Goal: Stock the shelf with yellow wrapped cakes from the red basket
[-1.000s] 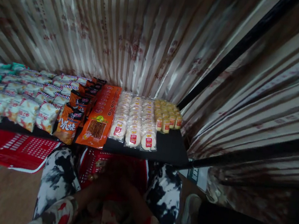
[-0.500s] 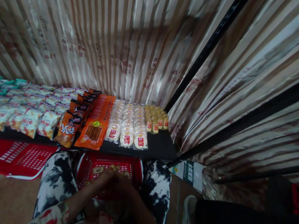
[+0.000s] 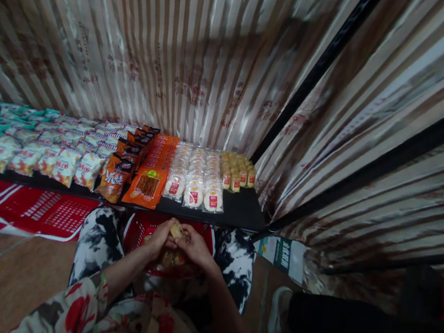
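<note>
We held a small yellow snack pack (image 3: pixel 176 230) pinched between our left hand (image 3: pixel 160 237) and right hand (image 3: pixel 195 246), over the red basket (image 3: pixel 141 228) just below the black shelf (image 3: pixel 240 214).

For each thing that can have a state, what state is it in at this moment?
left hand: closed on the small yellow packet.
right hand: closed on the same packet.
small yellow packet: held between both hands, above the red basket.
red basket: between the knees, packets inside.
black shelf: loaded with rows of snack packets.
</note>
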Available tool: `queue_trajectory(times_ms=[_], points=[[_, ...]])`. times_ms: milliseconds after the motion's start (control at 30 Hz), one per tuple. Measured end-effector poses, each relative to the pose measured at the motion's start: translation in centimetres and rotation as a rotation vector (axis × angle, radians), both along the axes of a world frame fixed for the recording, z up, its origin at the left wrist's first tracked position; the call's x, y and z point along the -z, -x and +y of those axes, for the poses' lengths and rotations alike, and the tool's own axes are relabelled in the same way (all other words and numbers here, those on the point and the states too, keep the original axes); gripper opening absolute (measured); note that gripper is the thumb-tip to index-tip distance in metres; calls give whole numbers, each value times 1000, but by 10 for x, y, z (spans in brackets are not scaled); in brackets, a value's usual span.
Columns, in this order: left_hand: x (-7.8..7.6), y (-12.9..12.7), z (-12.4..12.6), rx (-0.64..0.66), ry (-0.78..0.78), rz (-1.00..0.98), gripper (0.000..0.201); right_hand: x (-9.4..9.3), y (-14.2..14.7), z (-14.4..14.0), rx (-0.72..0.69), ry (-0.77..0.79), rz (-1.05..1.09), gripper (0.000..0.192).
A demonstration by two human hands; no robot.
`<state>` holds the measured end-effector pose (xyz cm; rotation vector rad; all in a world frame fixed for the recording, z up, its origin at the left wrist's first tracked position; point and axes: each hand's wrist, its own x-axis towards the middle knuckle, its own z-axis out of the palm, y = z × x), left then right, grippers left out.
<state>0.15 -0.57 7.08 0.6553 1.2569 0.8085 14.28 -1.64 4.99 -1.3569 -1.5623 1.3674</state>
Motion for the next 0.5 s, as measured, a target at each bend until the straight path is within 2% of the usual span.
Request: queue_trajectory(times_ms=[233,400,500], points=[[-23,-7,-3,-66,-42,-100,19,-28,-16,1,22,-109,94,34],[-35,-12,-5,-18,-93,-206,12,-43,-29,3,164,-154,71,43],[-44,-14,-4,-15,-132,-271,14,-51,-33,5,207,-147,142,48]])
